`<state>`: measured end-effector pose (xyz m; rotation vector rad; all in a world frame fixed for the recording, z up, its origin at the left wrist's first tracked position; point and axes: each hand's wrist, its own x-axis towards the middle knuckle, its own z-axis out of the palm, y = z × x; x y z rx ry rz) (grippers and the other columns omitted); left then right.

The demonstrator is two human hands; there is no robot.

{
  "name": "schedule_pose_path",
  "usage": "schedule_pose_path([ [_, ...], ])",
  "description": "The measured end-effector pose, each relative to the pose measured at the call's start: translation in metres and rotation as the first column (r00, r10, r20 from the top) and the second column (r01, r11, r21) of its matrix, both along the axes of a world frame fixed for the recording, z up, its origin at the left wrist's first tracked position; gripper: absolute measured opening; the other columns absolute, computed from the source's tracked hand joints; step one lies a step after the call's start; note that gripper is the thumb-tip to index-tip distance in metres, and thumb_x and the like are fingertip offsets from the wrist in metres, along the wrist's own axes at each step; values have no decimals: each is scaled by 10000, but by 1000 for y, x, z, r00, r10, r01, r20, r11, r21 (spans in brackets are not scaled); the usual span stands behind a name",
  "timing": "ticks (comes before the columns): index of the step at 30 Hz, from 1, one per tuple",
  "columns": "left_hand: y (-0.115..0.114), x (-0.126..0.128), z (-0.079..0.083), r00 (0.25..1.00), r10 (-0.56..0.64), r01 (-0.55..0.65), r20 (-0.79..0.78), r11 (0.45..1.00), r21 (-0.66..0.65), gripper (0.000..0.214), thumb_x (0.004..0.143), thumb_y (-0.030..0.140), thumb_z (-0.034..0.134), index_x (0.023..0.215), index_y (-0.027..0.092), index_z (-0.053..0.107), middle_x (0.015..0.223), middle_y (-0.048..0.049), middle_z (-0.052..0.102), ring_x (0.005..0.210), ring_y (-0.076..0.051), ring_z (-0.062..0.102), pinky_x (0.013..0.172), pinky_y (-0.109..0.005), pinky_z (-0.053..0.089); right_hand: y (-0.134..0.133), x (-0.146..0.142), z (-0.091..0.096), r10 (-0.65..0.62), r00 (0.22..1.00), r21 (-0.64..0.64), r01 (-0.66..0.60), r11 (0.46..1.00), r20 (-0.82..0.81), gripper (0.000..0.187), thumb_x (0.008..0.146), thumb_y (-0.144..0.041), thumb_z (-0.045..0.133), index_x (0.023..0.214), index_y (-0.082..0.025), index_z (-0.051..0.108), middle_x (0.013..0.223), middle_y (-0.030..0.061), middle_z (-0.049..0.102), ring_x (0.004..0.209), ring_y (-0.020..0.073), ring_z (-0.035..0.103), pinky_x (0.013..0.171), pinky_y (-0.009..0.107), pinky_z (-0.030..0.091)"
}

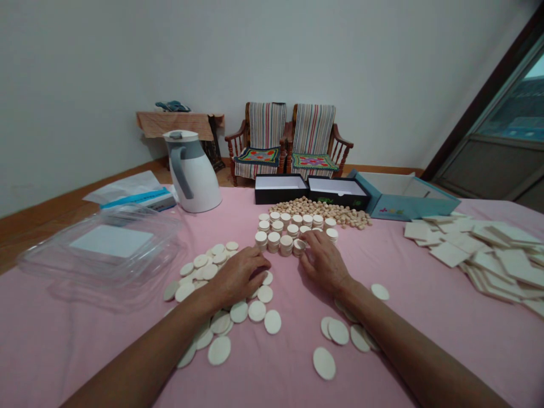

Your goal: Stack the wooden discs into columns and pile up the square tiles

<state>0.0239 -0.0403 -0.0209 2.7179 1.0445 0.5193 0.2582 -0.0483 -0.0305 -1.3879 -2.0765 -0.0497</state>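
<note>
If the right hand (325, 260), half-curled with its fingertips at a short stack of pale, round wooden discs (299, 247), nudges sideways, I'd say that stack could topple into its close-set neighbours (286, 245). Both hands reach in palm-down from the near edge of the pink-clothed table (289, 368), the left hand (240, 272) loosely bent over a heap of loose discs (209, 272); I can't tell whether either grips one. The stacks stand mid-table, toward the far edge.
</note>
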Motion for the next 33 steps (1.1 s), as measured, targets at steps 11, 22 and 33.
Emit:
schedule_pose_path([
  [11, -2, 0, 2, 1000, 5, -5, -12, 1000, -8, 181, 848, 171, 500, 953, 169, 648, 942, -72, 601, 902, -191, 532, 791, -302, 431, -3, -3, 2, 62, 996, 0, -63, 998, 70, 271, 896, -160, 415, 1120, -176, 567, 1103, 109, 575, 980, 227, 470, 855, 373, 393],
  [22, -2, 0, 2, 1000, 10, -10, -6, 1000, -11, 173, 844, 177, 506, 942, 174, 649, 918, -62, 601, 895, -186, 533, 791, -295, 430, -4, -5, 1, 19, 998, -39, -17, 999, 54, 263, 822, -162, 510, 1083, -176, 540, 1045, 97, 555, 943, 225, 467, 837, 355, 385],
  [33, -2, 0, 2, 1000, 11, -11, -11, 1000, -15, 182, 851, 186, 503, 954, 173, 652, 937, -67, 602, 909, -188, 532, 799, -298, 432, -3, -5, 0, 13, 1000, -64, -12, 998, 12, 250, 851, -171, 475, 1095, -183, 527, 1007, 89, 547, 928, 212, 483, 823, 332, 386],
])
